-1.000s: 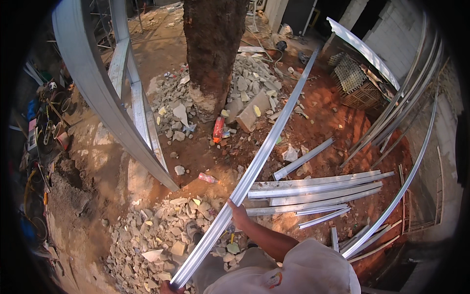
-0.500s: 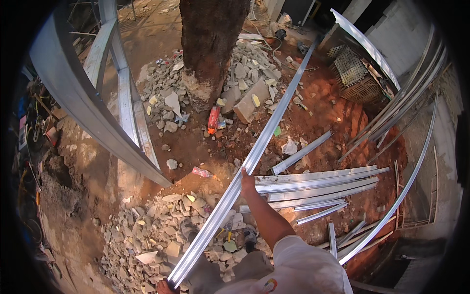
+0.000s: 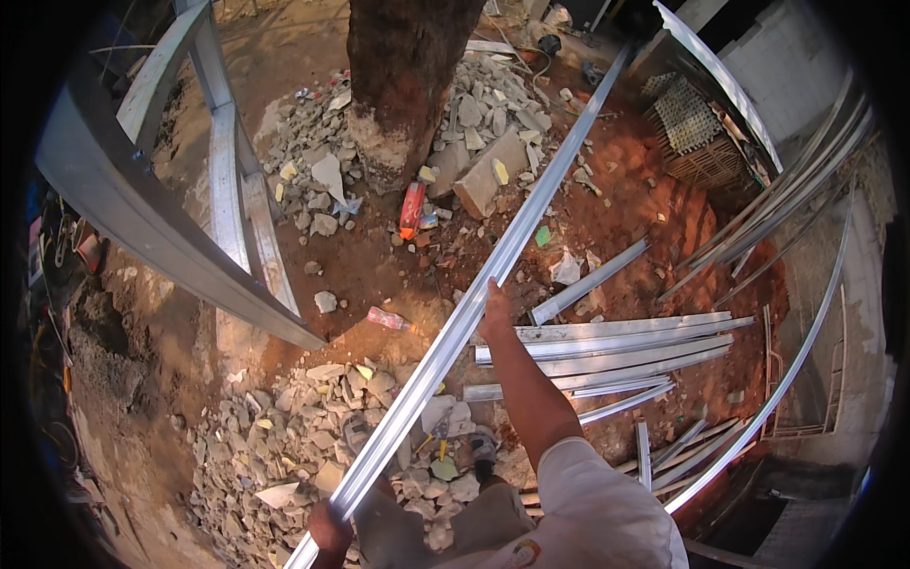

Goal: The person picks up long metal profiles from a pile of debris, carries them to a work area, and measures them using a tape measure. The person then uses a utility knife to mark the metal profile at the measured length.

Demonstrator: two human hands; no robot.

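A long silvery metal channel (image 3: pixel 416 398) runs slantwise across the view, from the lower left edge to the far upper right. My right hand (image 3: pixel 496 313) grips it near its middle, arm stretched forward and thumb lying along the edge. Close to my body, my left hand (image 3: pixel 329 527) is closed on the lower part of the same channel. Its fingers are partly hidden. Beyond my right forearm, several metal channels (image 3: pixel 626 346) lie side by side on the reddish soil. A shorter channel piece (image 3: pixel 590 281) rests apart from them.
Broken rubble (image 3: pixel 275 465) surrounds my feet, and more lies around a thick trunk (image 3: pixel 393 104) ahead. A metal frame (image 3: pixel 180 237) stands close on the left. Nearby are a red bottle (image 3: pixel 411 211) and a pink-labelled bottle (image 3: pixel 389 319). Long poles (image 3: pixel 787 213) lean at the right.
Both hands have moved forward with the channel, my right hand also slightly rightward. The channel's near end now runs past my left hand to the lower edge.
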